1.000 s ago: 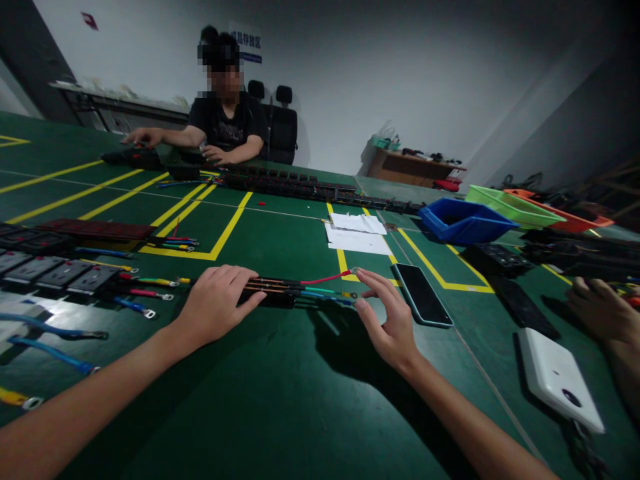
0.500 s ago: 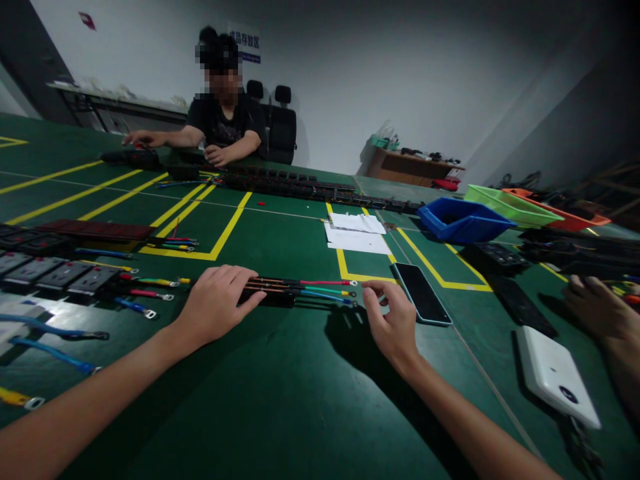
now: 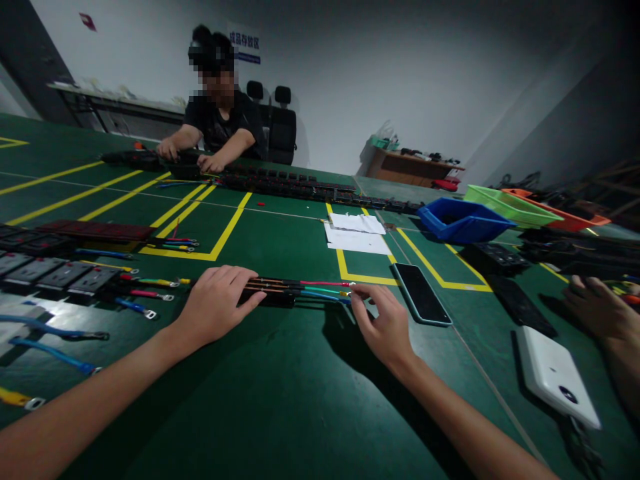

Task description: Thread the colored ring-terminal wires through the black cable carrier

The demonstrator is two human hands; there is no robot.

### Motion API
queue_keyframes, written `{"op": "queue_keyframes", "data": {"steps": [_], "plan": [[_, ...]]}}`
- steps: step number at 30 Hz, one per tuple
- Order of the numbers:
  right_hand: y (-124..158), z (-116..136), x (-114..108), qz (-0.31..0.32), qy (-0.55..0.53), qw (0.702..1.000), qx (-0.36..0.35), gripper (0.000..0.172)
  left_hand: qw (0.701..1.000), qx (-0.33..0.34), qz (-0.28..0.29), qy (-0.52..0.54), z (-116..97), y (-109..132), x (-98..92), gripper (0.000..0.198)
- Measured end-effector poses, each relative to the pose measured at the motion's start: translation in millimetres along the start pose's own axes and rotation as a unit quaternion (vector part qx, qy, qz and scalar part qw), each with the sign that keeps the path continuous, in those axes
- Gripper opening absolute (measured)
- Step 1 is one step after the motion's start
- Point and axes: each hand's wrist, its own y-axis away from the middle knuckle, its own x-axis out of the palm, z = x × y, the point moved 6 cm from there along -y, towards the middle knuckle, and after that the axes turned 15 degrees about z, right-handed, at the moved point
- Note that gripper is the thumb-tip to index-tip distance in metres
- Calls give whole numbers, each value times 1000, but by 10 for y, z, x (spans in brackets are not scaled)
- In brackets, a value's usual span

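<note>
My left hand (image 3: pixel 217 300) is wrapped over a black strip (image 3: pixel 273 297) with bare copper bars along its top, which rests on the green table. A red wire (image 3: pixel 325 284), a green wire (image 3: pixel 327 290) and a blue wire (image 3: pixel 325 295) run out of its right end. My right hand (image 3: pixel 383 317) pinches at the tips of these wires, where its fingers cover most of the lugs. To the left of my left hand lie black socket strips (image 3: pixel 93 279) whose coloured wires end in metal lugs.
A phone (image 3: pixel 423 293) lies right of my right hand, and a white device (image 3: pixel 557 377) farther right beside another person's hand (image 3: pixel 603 310). White papers (image 3: pixel 357 233) and a blue bin (image 3: pixel 463 220) stand beyond. Across the table a co-worker (image 3: pixel 220 120) handles black parts.
My right hand has moved slightly left, and its fingers now meet the wire ends. My left hand has stayed put. Across the table, the co-worker's hands have come closer together.
</note>
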Motion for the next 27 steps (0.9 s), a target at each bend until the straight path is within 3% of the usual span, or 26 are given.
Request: {"op": "queue_keyframes", "data": {"steps": [6,10,14,19,21,27], "plan": [[-2,7,25,18,-32,999,-21,17,1000,0,1,-2,-7,-1,-7,44],[6,107,-76,-31,-30,997,-67,17,1000,-1,1,-1,-14,-1,-14,44],[69,279,-171,-80,-4,986,-145,30,1000,-1,0,-4,-15,0,-8,44],[151,466,-188,-79,17,967,-241,47,1000,0,5,-12,-13,-1,6,46],[132,438,-174,-75,27,971,-225,45,1000,0,5,-8,-11,-1,3,46],[28,143,-108,-62,35,993,-89,17,1000,0,4,-1,-17,4,-11,44]]}}
